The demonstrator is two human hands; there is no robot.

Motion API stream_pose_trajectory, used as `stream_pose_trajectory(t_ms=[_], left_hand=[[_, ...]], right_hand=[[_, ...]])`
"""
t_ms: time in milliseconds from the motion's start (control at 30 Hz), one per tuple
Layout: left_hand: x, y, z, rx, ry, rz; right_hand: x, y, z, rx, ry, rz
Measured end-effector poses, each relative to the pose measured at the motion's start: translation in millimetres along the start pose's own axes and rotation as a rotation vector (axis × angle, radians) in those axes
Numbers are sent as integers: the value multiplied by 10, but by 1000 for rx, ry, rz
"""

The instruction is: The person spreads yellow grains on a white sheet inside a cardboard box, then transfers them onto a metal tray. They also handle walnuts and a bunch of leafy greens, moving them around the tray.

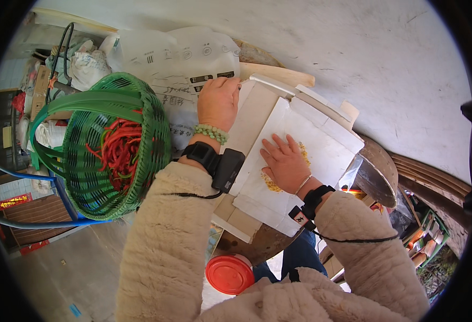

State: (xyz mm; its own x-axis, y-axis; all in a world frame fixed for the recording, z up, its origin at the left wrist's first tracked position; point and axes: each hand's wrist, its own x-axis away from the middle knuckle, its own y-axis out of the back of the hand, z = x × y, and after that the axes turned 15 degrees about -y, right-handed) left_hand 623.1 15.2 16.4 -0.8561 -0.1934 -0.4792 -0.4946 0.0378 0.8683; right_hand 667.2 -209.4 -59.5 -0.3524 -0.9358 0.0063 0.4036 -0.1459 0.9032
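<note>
Before me lies an unfolded white cardboard box (256, 100), its flaps spread over a round, worn surface (256, 243). My right hand (286, 163) rests palm down on the white inner panel, fingers spread. Small yellow seeds or grains (271, 183) show around and beneath that palm. At the cardboard's far left corner is my left hand (219, 102), its fingers curled and their tips hidden. A green woven plastic basket (155, 161) stands left of my left forearm. Inside it are many red chilies (123, 149), a few of them green.
A printed white plastic sheet (159, 56) lies behind my left hand, near a pale wooden piece (278, 74) along the wall. A red-lidded tub (230, 274) is close to my body. Blue tubing (59, 222) runs at the left; a green crate (433, 237) stands at the right.
</note>
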Motion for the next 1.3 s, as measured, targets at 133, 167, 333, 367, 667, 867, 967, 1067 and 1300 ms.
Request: stream_pose_trajectory(t_ms=[133,167,333,367,667,867,967,1067,1300], left_hand=[[9,43,-8,29,46,23],[7,47,-11,20,41,26],[-7,3,-27,5,44,20],[-7,-9,-27,0,50,19],[-13,-46,-19,-28,36,-23],[-24,-34,-37,-24,43,-27],[-49,-3,-64,-31,38,-24],[-132,12,-108,-58,29,-7],[-394,-120,-161,-80,61,148]], right_hand=[[-82,105,-32,-111,71,-34],[-84,113,-22,-125,49,-9],[-79,100,-17,-112,49,-35],[-84,101,-26,-121,64,-42],[-217,332,-62,-225,-118,161],[-344,367,-80,-444,53,27],[-424,501,-26,-359,22,-19],[-741,752,-20,-211,225,-402],[-1495,954,-109,74,-95,-454]])
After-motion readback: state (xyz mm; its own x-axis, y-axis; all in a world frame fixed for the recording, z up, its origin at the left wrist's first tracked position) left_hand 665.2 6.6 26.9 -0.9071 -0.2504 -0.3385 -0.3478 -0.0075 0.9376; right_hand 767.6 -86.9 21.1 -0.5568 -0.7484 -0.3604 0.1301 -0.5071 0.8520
